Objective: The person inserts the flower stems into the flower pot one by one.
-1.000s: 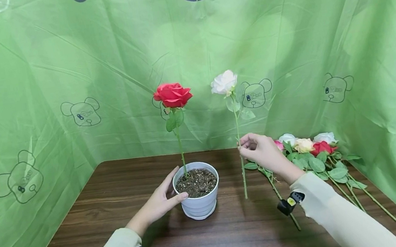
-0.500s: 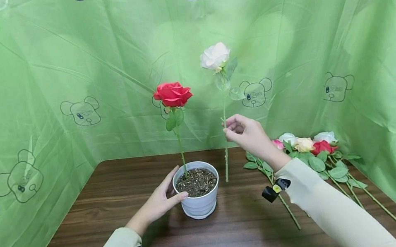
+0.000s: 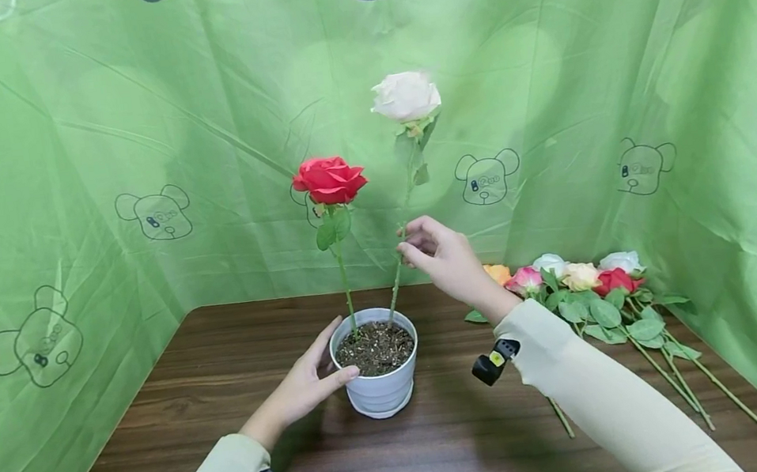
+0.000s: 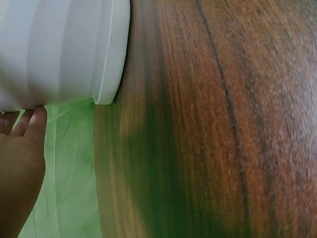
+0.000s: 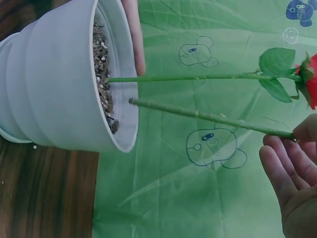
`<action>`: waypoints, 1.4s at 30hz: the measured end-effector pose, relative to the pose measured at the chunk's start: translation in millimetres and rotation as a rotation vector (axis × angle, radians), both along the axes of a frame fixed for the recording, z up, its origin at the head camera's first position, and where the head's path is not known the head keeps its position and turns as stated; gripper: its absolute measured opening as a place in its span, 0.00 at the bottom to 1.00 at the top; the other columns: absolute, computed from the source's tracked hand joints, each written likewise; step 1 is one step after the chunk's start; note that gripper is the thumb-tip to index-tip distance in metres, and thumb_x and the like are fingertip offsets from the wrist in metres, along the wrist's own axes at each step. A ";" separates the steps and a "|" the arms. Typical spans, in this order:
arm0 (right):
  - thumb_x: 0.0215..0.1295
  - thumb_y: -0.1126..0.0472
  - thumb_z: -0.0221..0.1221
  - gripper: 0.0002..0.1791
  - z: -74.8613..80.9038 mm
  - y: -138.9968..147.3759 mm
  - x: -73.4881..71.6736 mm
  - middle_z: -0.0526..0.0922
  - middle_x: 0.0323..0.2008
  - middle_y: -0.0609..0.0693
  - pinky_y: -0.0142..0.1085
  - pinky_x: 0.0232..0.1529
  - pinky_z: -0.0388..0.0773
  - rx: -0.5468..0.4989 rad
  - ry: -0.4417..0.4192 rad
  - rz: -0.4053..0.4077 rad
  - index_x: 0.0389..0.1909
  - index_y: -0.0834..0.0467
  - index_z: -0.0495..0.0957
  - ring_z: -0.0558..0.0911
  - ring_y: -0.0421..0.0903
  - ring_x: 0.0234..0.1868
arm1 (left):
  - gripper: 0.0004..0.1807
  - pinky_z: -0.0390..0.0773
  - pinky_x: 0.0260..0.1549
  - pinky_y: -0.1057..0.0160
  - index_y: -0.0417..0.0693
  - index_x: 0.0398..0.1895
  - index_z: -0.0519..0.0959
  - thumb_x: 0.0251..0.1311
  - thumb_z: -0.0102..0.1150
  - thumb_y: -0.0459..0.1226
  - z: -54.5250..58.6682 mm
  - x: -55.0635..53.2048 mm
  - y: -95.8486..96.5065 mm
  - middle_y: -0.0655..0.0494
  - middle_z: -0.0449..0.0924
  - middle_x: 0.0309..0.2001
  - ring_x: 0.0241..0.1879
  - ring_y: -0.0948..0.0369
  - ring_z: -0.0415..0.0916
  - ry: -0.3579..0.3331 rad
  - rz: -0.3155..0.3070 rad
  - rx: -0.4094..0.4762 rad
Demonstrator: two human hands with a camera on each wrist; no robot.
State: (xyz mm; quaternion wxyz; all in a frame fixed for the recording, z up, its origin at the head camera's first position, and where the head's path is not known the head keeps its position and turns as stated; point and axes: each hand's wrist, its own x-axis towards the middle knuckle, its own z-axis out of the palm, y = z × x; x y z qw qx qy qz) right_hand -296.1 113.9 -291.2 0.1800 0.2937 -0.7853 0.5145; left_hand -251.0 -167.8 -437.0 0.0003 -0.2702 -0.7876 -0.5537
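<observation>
White rose, ruffled and layered, leans over the ribbed pot, its thin stem pinched by the right hand, blunt tip just above grainy soil; the left hand curves round the pot, where a red rose stands upright.

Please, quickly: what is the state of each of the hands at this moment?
Left hand: holding the white pot at its side.
Right hand: holding the white rose, pinched by its stem.
</observation>
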 end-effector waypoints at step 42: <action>0.65 0.61 0.68 0.09 -50.0 -42.0 -11.3 0.85 0.30 0.44 0.37 0.35 0.82 0.075 0.003 -0.079 0.44 0.58 0.82 0.85 0.40 0.33 | 0.44 0.65 0.65 0.51 0.48 0.81 0.48 0.68 0.63 0.37 -0.9 -0.2 -0.1 0.40 0.58 0.74 0.71 0.46 0.60 0.010 -0.025 0.017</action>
